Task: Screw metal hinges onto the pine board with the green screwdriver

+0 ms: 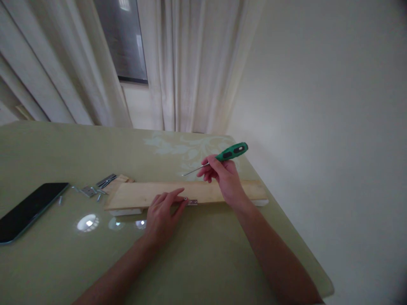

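Observation:
A pale wooden board (136, 195) lies flat on the green table (203, 254). My left hand (163, 214) rests at the board's near edge, its fingertips pinched on a small screw at a metal hinge (191, 202). Above the board, my right hand (222, 178) is closed round a green-handled screwdriver (230, 153). The screwdriver's thin shaft points left, held up off the wood.
A black phone (30, 209) lies at the table's left. Loose hinges and screws (95, 188) sit by the board's left end. Curtains (178, 63) and a dark window (122, 38) stand behind the table. The table's right edge is close to the board's end.

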The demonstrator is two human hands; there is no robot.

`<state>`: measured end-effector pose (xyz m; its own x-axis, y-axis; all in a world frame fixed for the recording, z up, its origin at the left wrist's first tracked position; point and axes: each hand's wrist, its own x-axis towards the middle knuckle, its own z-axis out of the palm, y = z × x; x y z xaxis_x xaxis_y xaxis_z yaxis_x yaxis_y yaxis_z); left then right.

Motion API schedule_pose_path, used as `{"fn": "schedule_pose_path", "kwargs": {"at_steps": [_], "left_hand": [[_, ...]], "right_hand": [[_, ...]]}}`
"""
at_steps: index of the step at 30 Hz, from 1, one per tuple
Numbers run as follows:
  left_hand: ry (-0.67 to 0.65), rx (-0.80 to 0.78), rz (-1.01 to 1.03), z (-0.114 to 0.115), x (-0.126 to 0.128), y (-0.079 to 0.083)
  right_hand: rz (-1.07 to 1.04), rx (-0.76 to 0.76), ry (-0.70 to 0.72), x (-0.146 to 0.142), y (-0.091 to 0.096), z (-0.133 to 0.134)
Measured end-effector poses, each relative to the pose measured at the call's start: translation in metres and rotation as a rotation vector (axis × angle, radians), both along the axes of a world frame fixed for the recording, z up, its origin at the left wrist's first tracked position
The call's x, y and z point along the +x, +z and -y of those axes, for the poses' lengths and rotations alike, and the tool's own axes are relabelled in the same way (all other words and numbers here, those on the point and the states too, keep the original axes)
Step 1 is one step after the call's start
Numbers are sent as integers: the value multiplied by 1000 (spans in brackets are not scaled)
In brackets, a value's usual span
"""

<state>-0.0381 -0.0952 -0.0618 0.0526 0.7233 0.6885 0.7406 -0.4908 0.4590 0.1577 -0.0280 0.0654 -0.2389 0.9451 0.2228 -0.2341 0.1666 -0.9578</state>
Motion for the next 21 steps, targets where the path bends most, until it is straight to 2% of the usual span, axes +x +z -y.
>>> {"fn": "schedule_pose_path", "kwargs": {"at_steps": [3,7,14,21], "left_hand": [[30,-19,16,1,1,2],[21,-2,2,1,1,5],[8,-14,12,0,1,5],[11,-21,-6,0,2,7]], "right_hand": [[274,136,41,1,-5,2],[573,230,98,-2,-9,7],[682,268,86,-7,-5,15],[871,381,74,-13,-6,18]]}}
